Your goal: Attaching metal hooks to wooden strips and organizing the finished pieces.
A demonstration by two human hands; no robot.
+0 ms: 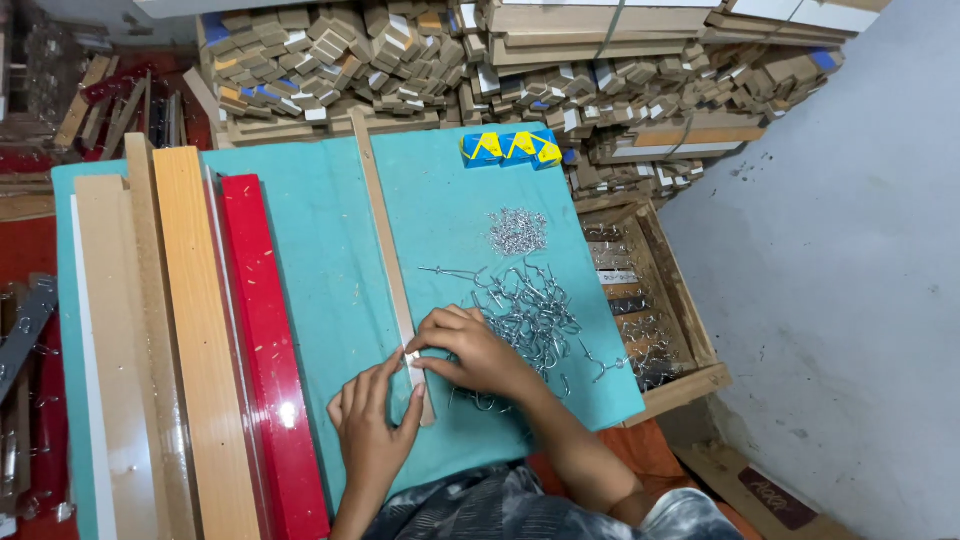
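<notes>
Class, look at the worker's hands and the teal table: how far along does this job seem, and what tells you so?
Done: nothing clearly finished shows. In hand: both hands, left hand and right hand, pinch a small metal piece against the thin wooden strip. Left: a big pile of metal hooks and a smaller heap of tiny metal bits lie unused, and the red board and wooden boards lie untouched beside them.

I see two small blue boxes [511, 148] with yellow triangles, side by side at the teal table's [330, 250] far edge. A dark brown label [778, 497] lies on cardboard at bottom right.
</notes>
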